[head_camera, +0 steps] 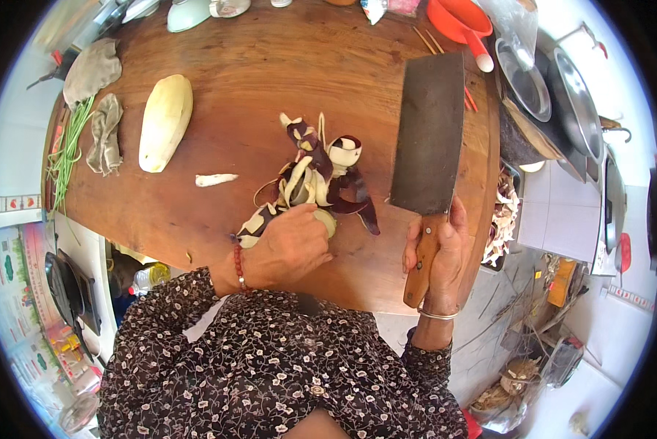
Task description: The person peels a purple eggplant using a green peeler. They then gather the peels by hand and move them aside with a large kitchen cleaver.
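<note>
In my right hand [444, 247] is a cleaver [428, 137], gripped by its wooden handle, its broad dark blade pointing away from me above the table's right side. My left hand [293, 236] is curled over a heap of dark purple eggplant peels [350, 192]; peel strips stick out on both sides of it. A pale green rounded piece [325, 222] shows by its knuckles, partly hidden. What lies under the palm is out of sight. Farther left rests a whole peeled eggplant [166, 123], with a small pale peel strip [216, 179] lying between it and the heap.
Green long beans [68, 148] and a crumpled cloth [105, 134] lie along the left edge of the wooden table [240, 66]. A red plastic ladle [463, 24] and chopsticks [424, 39] are at the far right. Beyond the right edge, a container holds more peels [501, 219].
</note>
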`<state>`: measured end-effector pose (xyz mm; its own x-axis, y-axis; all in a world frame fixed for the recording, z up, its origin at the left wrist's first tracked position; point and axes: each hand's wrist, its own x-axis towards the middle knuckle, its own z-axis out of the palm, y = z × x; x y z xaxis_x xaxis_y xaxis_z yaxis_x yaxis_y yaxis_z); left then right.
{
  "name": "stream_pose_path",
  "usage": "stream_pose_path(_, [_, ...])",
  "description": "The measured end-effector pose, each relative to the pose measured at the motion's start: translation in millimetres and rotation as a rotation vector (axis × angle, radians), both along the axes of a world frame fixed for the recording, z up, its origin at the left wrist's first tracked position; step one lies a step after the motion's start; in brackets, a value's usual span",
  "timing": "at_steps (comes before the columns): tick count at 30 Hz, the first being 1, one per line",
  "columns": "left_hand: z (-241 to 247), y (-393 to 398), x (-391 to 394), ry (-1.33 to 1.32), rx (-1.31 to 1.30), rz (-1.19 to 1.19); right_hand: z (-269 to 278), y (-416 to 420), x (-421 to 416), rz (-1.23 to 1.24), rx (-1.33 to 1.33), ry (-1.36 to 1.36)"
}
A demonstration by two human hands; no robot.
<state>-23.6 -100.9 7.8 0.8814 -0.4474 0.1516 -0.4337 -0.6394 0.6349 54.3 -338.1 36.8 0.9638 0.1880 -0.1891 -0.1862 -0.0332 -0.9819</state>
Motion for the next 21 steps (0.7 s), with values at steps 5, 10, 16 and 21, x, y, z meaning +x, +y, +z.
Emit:
stream_pose_path(5, [26.3, 3.3, 25.1, 0.203, -0.568, 0.246, 23.4, 31.8, -11.2, 0.124, -0.128, -0.199])
stream_pose_path(10, [28.9, -6.4, 43.2, 0.379, -0.891, 0.294, 12.0, 40.1, -23.1, 0.365, -0.482, -0.438])
stream_pose_path(16, [31.4, -28.6, 31.6, 0.356, -0.907, 0.541, 11.6, 52.3, -39.6, 0.425, -0.603, -0.459])
stream_pose_path(21, [26.0, -23.3, 20.1, 0.401, -0.893, 0.473, 38.0, 60.1, -29.1, 0.041, -0.122, -0.282])
